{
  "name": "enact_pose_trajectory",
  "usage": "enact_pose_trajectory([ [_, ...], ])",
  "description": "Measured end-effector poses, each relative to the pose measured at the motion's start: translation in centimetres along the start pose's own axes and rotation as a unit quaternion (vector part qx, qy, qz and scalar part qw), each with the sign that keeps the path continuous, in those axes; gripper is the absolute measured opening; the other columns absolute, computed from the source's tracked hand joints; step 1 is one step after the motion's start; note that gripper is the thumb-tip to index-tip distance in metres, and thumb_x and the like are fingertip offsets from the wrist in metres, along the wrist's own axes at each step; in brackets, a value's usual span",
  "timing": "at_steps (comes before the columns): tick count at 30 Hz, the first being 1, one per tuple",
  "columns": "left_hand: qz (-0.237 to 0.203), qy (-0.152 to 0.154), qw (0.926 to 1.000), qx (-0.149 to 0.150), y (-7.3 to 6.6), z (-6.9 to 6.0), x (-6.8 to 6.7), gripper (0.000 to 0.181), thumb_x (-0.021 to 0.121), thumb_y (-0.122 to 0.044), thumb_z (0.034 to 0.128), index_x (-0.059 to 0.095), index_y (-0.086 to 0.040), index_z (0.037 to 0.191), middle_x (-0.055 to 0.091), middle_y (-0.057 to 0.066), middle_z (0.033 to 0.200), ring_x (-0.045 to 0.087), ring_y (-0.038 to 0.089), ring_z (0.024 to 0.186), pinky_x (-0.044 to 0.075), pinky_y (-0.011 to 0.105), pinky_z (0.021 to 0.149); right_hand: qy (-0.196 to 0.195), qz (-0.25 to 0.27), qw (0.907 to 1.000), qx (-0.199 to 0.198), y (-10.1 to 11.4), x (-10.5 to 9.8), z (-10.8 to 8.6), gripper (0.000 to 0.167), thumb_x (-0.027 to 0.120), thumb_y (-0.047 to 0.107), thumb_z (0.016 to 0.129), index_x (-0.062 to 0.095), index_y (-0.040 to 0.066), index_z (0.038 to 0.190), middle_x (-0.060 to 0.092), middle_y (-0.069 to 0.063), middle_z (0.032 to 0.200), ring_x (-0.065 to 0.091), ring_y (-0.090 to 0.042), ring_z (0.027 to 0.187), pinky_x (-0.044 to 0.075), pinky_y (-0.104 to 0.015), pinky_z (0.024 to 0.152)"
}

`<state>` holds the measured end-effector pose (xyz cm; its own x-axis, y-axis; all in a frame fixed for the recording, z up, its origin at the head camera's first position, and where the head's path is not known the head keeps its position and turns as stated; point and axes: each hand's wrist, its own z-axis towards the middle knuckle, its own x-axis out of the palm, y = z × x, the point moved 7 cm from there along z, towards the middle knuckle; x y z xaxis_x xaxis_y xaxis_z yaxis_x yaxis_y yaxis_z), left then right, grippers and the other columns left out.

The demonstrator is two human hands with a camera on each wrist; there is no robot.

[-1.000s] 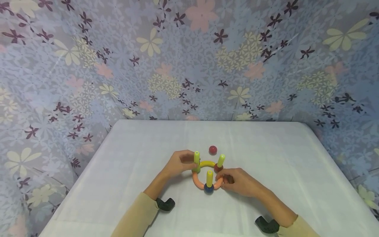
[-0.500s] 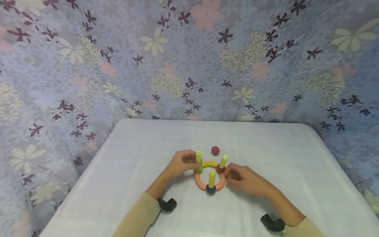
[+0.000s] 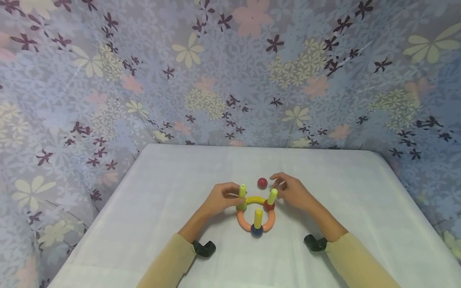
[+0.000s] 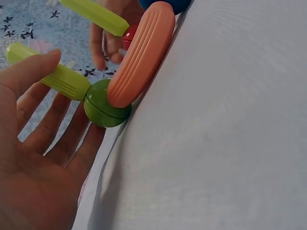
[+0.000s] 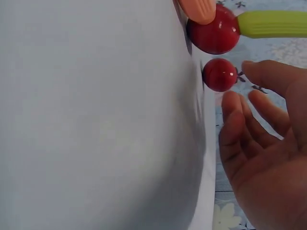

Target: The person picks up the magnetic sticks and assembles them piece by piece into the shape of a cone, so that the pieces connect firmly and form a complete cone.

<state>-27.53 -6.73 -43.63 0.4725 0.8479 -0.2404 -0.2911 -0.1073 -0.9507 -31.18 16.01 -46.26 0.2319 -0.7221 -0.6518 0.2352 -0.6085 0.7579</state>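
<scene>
On the table lies a ring of curved toy pieces: orange curves [image 3: 243,222] and a yellow curve [image 3: 255,199], joined by a green ball [image 3: 241,207], a red joint ball [image 3: 269,206] and a blue ball [image 3: 257,230]. An upright rod rises from each ball. My left hand [image 3: 220,199] holds the yellow-green rod [image 4: 72,83] on the green ball, thumb on one side and fingers on the other. My right hand [image 3: 294,193] is beside a loose red ball [image 3: 262,183] behind the ring. In the right wrist view its relaxed fingers are apart from that ball.
The white-covered table [image 3: 180,168] has its back edge close to a floral curtain [image 3: 230,80]. A dark wrist device [image 3: 204,249] is worn on the left arm, and another dark device [image 3: 315,243] on the right.
My right hand has left the ring's right-hand orange curve and moved away from me, towards the loose red ball. The left hand keeps its hold on the rod.
</scene>
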Motion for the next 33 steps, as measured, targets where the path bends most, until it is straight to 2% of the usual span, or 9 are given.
enact_pose_trajectory([
  [3, 0.010, -0.004, 0.9999, 0.000, -0.3, -0.1, -0.1, 0.026, 0.072, -0.002, 0.0837, 0.066, 0.001, 0.109, 0.066, 0.013, 0.104, 0.062, 0.032, 0.102, 0.051, 0.036, 0.087, -0.013, -0.021, 0.9997, -0.004, 0.1, 0.1, 1.4, 0.046, 0.071, 0.020, 0.088, 0.056, 0.013, 0.130, 0.060, -0.008, 0.111, 0.058, -0.023, 0.091, 0.051, -0.034, 0.067],
  [5, 0.016, -0.004, 0.9999, -0.002, -0.4, -0.1, -0.1, 0.026, 0.072, -0.003, 0.0837, 0.066, 0.000, 0.109, 0.067, 0.013, 0.103, 0.062, 0.030, 0.102, 0.051, 0.035, 0.086, -0.009, -0.035, 0.9992, -0.013, 0.3, 0.4, 2.1, 0.048, 0.073, 0.024, 0.086, 0.057, 0.014, 0.130, 0.058, -0.008, 0.115, 0.057, -0.023, 0.092, 0.050, -0.036, 0.071],
  [10, 0.028, -0.002, 0.9996, -0.006, -0.5, -0.2, 0.0, 0.027, 0.073, -0.005, 0.0840, 0.067, 0.000, 0.110, 0.067, 0.011, 0.103, 0.063, 0.027, 0.101, 0.052, 0.035, 0.086, 0.013, -0.039, 0.9988, -0.027, 0.6, 1.2, 2.7, 0.045, 0.075, 0.020, 0.084, 0.061, 0.015, 0.126, 0.058, -0.007, 0.121, 0.056, -0.023, 0.091, 0.049, -0.037, 0.074],
  [17, 0.029, 0.009, 0.9995, -0.004, -0.2, 0.2, 0.6, 0.027, 0.072, -0.007, 0.0850, 0.067, -0.001, 0.111, 0.067, 0.009, 0.105, 0.062, 0.024, 0.102, 0.051, 0.035, 0.088, 0.002, -0.042, 0.9989, 0.020, -0.5, 1.1, 2.5, 0.038, 0.075, 0.023, 0.084, 0.064, 0.015, 0.120, 0.063, -0.003, 0.111, 0.059, -0.020, 0.089, 0.050, -0.034, 0.070],
  [21, 0.032, 0.007, 0.9995, -0.004, -0.2, 0.2, 0.7, 0.027, 0.073, -0.007, 0.0852, 0.067, -0.003, 0.111, 0.068, 0.007, 0.104, 0.063, 0.022, 0.101, 0.050, 0.036, 0.088, -0.001, -0.039, 0.9989, 0.025, -0.4, 0.7, 2.1, 0.039, 0.075, 0.029, 0.085, 0.064, 0.014, 0.120, 0.064, -0.003, 0.109, 0.058, -0.020, 0.088, 0.050, -0.033, 0.068],
  [26, 0.034, 0.004, 0.9994, -0.001, -0.3, 0.1, 0.6, 0.026, 0.072, -0.006, 0.0852, 0.068, -0.003, 0.111, 0.068, 0.008, 0.104, 0.063, 0.023, 0.101, 0.050, 0.039, 0.089, -0.013, -0.012, 0.9996, 0.022, 1.3, -0.2, 1.7, 0.042, 0.074, 0.039, 0.084, 0.065, 0.018, 0.118, 0.065, 0.000, 0.107, 0.058, -0.019, 0.086, 0.050, -0.033, 0.065],
  [33, 0.047, 0.000, 0.9989, -0.008, -0.6, -0.1, 0.4, 0.026, 0.072, -0.007, 0.0856, 0.068, -0.003, 0.111, 0.068, 0.007, 0.104, 0.063, 0.023, 0.101, 0.050, 0.041, 0.089, -0.026, 0.051, 0.9982, -0.020, 5.2, -1.8, 0.8, 0.046, 0.072, 0.048, 0.082, 0.064, 0.023, 0.120, 0.064, 0.005, 0.106, 0.058, -0.020, 0.092, 0.051, -0.037, 0.069],
])
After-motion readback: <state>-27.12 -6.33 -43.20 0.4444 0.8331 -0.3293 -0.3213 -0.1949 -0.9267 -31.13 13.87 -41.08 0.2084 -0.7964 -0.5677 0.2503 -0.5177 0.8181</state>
